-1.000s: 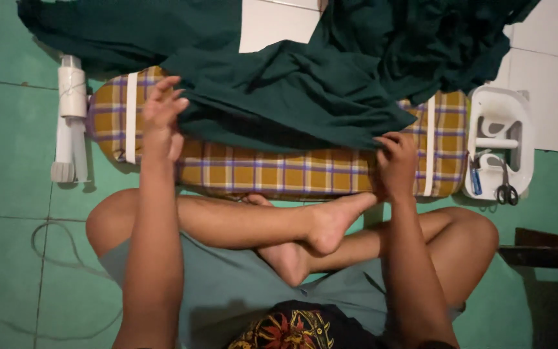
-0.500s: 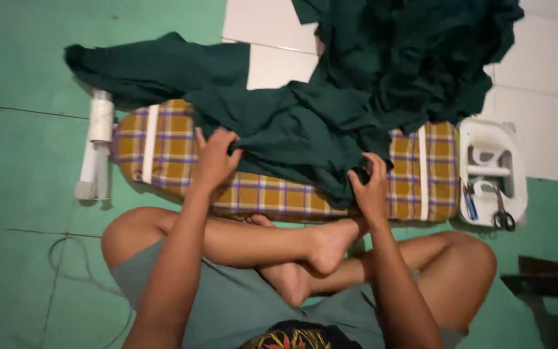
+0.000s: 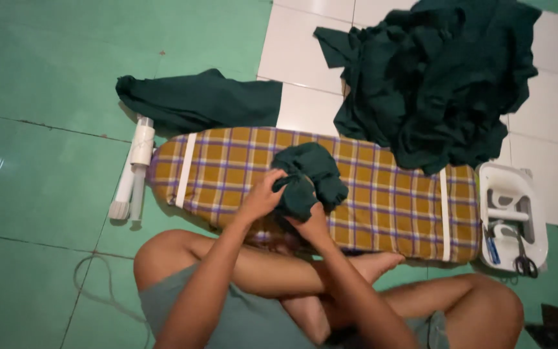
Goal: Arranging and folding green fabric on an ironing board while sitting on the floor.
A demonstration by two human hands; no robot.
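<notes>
Both hands meet over the middle of the plaid ironing board [image 3: 382,194]. The left hand [image 3: 263,197] and right hand [image 3: 311,226] are each closed around a bunched dark green cloth [image 3: 310,176]. At two o'clock from them lies a heap of green fabric [image 3: 434,77]; at ten o'clock, a folded green piece [image 3: 201,100]; at three o'clock, a white tray [image 3: 511,216] on the floor.

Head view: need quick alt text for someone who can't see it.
Both hands, left hand and right hand, grip a bunched dark green cloth over a plaid ironing board on the floor. More green fabric lies beyond; a white tray sits at its right end.
</notes>
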